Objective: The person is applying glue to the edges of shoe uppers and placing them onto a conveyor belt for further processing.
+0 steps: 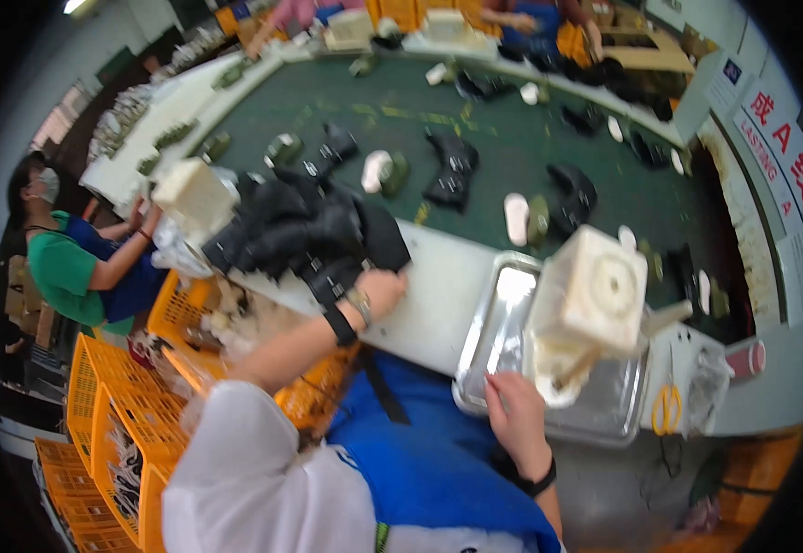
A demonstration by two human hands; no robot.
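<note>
My left hand (383, 293) is closed at the near right edge of a pile of black boot uppers (300, 226) and seems to grip the edge of one upper. A watch and a black band circle that wrist. Over the near rim of a shiny metal tray (498, 346) is my right hand (517, 415), its thumb apart from loosely bent fingers and nothing visible in it. A cream plastic container (595, 286), stained around its lower opening, stands in the tray just beyond this hand.
Ahead lies a green conveyor belt (374, 101) bearing black uppers (452, 170), pale soles and green shoe lasts (537, 219). Yellow-handled scissors (667, 405) and a red cup (745, 359) lie right. Yellow crates (134, 415) stand lower left; a co-worker (88, 258) is beyond.
</note>
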